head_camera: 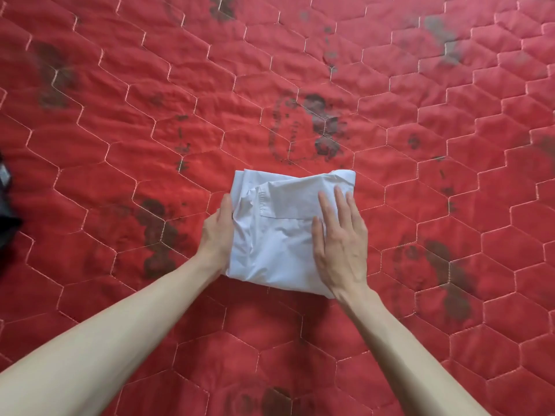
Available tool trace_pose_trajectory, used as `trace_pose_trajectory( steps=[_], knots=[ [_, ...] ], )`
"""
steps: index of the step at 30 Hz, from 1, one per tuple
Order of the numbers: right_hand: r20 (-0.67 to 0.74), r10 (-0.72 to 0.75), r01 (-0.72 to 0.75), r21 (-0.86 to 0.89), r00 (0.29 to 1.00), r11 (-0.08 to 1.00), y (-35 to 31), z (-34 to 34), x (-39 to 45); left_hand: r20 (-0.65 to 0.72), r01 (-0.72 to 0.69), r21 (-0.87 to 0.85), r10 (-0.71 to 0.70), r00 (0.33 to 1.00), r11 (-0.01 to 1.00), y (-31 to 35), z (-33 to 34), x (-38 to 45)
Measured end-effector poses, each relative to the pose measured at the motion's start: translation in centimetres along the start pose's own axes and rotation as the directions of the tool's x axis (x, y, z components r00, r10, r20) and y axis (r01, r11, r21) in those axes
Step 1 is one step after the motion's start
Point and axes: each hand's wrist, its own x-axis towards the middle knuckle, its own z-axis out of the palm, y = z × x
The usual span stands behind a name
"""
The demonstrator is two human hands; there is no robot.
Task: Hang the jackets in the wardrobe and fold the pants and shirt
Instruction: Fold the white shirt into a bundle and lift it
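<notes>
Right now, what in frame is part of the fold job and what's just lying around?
In the job:
- folded white shirt
- left hand, gripping the shirt's left edge
- right hand, flat on top of the shirt

Lying about:
- red quilted cover, under the shirt
- dark fabric at the left edge, kind unclear

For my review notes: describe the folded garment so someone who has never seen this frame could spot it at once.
A red quilt stitched in hexagons fills the view. Near its middle lies the white shirt, folded into a compact square, with the left hand at its left edge and the right hand flat on top. It is the only pale item; the dark cloth sits at the far left edge.
</notes>
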Motion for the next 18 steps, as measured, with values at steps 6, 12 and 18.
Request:
trace_pose_trajectory(
  steps=[6, 12, 18],
  knots=[
    [0.279, -0.006, 0.052, -0.155, 0.960, 0.987, 1.5, 4.6, 1.5, -0.058, -0.323, 0.200, 0.340, 0.938, 0.925, -1.0, -0.4, 0.1],
    [0.290, 0.019, 0.052, -0.235, 0.957, 0.971, 0.8, 7.5, 0.9, -0.302, -0.330, 0.604, 0.591, 0.748, 0.726, -1.3, -1.1, -1.4],
    [0.197, -0.047, 0.090, -0.213, 0.979, 0.973, 1.5, 6.2, 2.0, 0.534, -0.691, 0.717, 0.710, 0.459, -0.092, -2.2, 2.0, -1.1]
  ],
)
